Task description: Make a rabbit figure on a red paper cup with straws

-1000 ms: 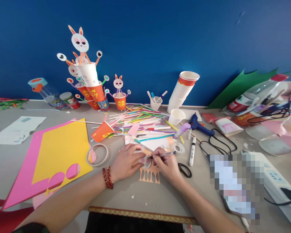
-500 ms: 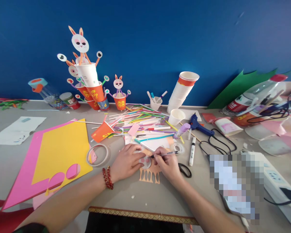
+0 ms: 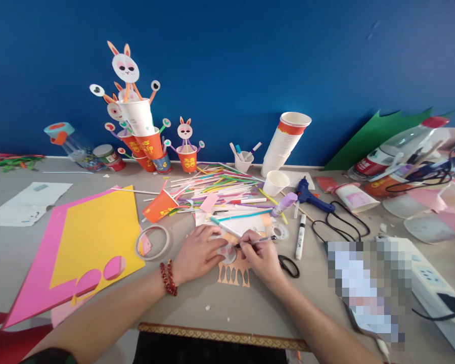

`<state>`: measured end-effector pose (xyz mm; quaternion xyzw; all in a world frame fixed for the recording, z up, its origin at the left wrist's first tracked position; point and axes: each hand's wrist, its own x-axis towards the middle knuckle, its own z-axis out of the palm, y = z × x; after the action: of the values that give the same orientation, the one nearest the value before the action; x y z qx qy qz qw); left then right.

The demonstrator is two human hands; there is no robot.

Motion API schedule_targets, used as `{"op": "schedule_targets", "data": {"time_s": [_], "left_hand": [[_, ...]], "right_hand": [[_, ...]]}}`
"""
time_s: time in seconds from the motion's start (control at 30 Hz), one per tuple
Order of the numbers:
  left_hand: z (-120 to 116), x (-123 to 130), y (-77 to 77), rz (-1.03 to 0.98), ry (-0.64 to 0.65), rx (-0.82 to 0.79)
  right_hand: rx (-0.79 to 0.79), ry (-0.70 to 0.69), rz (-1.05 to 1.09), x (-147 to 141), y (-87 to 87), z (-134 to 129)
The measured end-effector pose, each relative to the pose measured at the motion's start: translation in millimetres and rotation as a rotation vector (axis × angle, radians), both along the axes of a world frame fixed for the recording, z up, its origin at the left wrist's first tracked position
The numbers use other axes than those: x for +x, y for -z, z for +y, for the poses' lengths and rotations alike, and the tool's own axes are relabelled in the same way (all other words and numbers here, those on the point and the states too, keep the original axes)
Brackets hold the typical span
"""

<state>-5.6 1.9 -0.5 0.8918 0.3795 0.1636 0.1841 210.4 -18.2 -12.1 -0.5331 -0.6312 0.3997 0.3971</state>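
A white paper disc (image 3: 227, 254) with pink patches lies over a peach paper sheet (image 3: 233, 275) that has cut-out shapes along its near edge. My left hand (image 3: 201, 253) rests flat, fingers stretched out, with the fingertips on the disc's left side. In my right hand (image 3: 261, 255) a pen (image 3: 263, 240) is pinched, its tip at the disc's right edge. Black-handled scissors (image 3: 289, 266) lie just right of that hand, their blades hidden. A clear tape roll (image 3: 279, 232) sits behind it.
Loose paper straws (image 3: 220, 187) spread behind my hands. A masking tape ring (image 3: 152, 242) and yellow card (image 3: 102, 232) are at left. To the right lie a marker (image 3: 301, 236), a blue glue gun (image 3: 314, 197) with its cord, and a power strip (image 3: 432, 283). Rabbit-topped cups (image 3: 142, 146) stand behind.
The pen's back end has shifted very slightly to the left in my right hand. My left hand stays in place on the disc.
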Motion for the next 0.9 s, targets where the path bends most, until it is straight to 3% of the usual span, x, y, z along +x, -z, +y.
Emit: {"op": "schedule_targets", "data": {"time_s": [0.9], "left_hand": [[0.3,0.0,0.5,0.001,0.007,-0.010]], "right_hand": [[0.017,0.045,0.020,-0.8,1.0,1.4]]}}
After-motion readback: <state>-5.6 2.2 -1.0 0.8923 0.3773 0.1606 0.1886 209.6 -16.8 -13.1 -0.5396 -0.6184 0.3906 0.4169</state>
